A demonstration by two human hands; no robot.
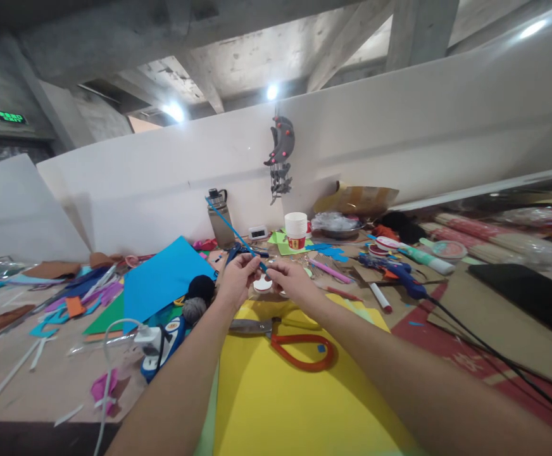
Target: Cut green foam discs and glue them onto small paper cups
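Both my hands meet above a yellow sheet [276, 392] on a cluttered craft table. My left hand [238, 278] and my right hand [291, 278] pinch the lower end of a long thin blue strip [231, 225], which slants up and away to the left. Fingers of both hands are closed on it. Just beneath them lies a small white round thing [263, 285]. Scissors with red-orange handles [299, 349] rest on the yellow sheet under my forearms.
A blue sheet [162, 278] and a grey water bottle [219, 218] lie to the left. White paper cups [295, 229] stand behind my hands. A blue glue gun [402, 273] with a black cable lies to the right. A white partition [399, 139] backs the table.
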